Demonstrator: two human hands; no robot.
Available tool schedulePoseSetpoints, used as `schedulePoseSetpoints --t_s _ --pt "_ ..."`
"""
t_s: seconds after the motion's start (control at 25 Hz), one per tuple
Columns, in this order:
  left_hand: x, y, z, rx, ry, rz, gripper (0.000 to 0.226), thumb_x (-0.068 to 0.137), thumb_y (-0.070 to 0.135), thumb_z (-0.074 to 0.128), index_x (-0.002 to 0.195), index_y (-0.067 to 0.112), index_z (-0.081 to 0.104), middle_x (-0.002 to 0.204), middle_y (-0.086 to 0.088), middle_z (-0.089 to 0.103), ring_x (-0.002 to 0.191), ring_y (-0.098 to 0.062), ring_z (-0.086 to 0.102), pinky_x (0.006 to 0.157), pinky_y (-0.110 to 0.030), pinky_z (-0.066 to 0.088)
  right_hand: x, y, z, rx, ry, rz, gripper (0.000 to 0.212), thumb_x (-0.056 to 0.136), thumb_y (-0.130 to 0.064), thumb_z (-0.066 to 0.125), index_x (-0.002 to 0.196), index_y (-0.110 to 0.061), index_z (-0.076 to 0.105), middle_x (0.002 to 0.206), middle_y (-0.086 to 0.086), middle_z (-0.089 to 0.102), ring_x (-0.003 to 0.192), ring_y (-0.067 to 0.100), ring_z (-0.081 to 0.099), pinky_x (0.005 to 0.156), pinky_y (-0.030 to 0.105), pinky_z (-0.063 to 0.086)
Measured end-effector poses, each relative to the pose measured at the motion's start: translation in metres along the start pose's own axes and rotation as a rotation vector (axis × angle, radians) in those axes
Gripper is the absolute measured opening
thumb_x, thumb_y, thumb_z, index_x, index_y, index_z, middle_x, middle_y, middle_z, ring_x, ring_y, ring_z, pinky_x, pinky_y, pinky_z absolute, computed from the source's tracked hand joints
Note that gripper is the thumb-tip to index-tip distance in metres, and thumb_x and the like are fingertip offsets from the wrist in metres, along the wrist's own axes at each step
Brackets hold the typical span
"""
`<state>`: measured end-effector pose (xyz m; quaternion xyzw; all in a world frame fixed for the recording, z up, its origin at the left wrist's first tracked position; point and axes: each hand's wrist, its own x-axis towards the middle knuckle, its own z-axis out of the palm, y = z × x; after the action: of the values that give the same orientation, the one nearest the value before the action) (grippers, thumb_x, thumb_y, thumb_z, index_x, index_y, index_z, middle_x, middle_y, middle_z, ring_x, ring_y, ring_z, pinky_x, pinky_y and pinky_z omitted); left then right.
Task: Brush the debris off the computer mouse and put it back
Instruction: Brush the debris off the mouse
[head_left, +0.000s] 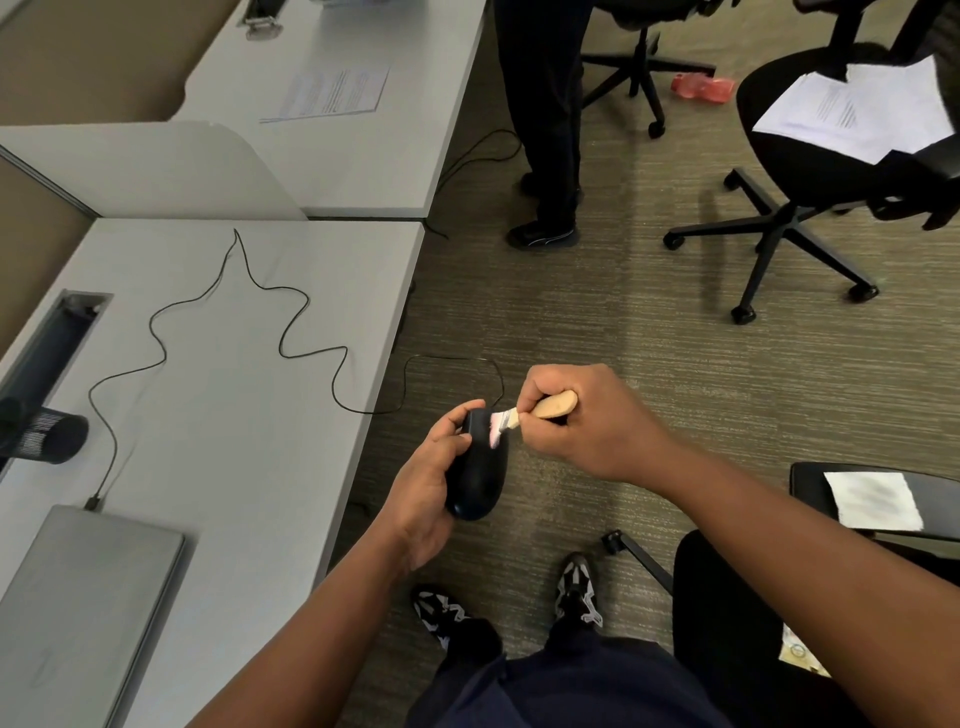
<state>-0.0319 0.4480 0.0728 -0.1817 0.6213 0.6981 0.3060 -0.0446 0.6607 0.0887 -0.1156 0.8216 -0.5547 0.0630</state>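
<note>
A black wired computer mouse (480, 475) is held over the carpet, just off the desk's right edge, by my left hand (426, 483), which grips its left side. My right hand (587, 415) is closed around a small brush (545, 408) with a pale wooden handle. The brush's light bristles touch the front top of the mouse. The mouse's thin black cable (208, 322) loops from the mouse back across the white desk (234, 415) in wavy curves to a plug beside the laptop.
A closed grey laptop (88, 608) lies at the desk's near left, a black mesh cup (49, 439) behind it. A person's dark-trousered legs (545, 130) stand ahead. Black office chairs (810, 171) with papers stand to the right; another chair (883, 509) is beside me.
</note>
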Motion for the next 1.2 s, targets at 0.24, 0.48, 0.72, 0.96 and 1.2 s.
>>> schedulePoseSetpoints --t_s 0.24,0.48,0.72,0.96,1.2 --pt "0.001 -0.002 -0.001 -0.054 -0.022 0.018 0.04 0.109 0.019 0.047 0.137 0.039 0.068 0.138 0.001 0.071 0.12 -0.023 0.063 0.085 -0.036 0.055 -0.001 0.005 0.004 -0.091 0.077 -0.077 0.007 0.082 -0.024 0.066 0.076 -0.022 0.066 0.068 -0.011 0.064 0.062 0.007 0.059 0.054 0.015 0.042" --pt "0.002 -0.003 0.001 -0.085 -0.047 0.013 0.041 0.108 0.022 0.051 0.143 0.038 0.063 0.143 0.001 0.068 0.128 -0.024 0.061 0.091 -0.038 0.053 -0.002 0.007 0.008 -0.23 0.131 -0.177 0.014 0.087 -0.028 0.063 0.075 -0.021 0.062 0.069 -0.012 0.06 0.062 0.01 0.057 0.056 0.027 0.046" --pt "0.001 -0.004 0.003 -0.062 -0.05 0.013 0.05 0.095 0.037 0.06 0.145 0.042 0.06 0.146 0.004 0.066 0.133 -0.024 0.059 0.089 -0.039 0.056 -0.003 0.011 0.011 -0.359 0.155 -0.226 0.019 0.091 -0.029 0.059 0.075 -0.02 0.059 0.067 -0.011 0.056 0.061 0.009 0.051 0.056 0.029 0.044" --pt "0.003 -0.006 0.002 -0.056 -0.06 0.026 0.046 0.094 0.042 0.061 0.14 0.047 0.064 0.138 0.007 0.071 0.122 -0.02 0.065 0.083 -0.037 0.06 -0.002 0.012 0.014 -0.456 0.205 -0.242 0.016 0.093 -0.028 0.057 0.078 -0.02 0.058 0.07 -0.014 0.047 0.063 0.005 0.04 0.061 0.011 0.027" --pt "0.006 -0.009 -0.003 -0.067 -0.089 0.053 0.051 0.093 0.039 0.07 0.144 0.043 0.062 0.142 0.002 0.069 0.124 -0.019 0.065 0.08 -0.032 0.061 -0.003 0.01 0.01 -0.392 0.082 -0.22 0.013 0.092 -0.029 0.059 0.083 -0.021 0.063 0.074 -0.009 0.06 0.068 0.012 0.054 0.063 0.025 0.044"
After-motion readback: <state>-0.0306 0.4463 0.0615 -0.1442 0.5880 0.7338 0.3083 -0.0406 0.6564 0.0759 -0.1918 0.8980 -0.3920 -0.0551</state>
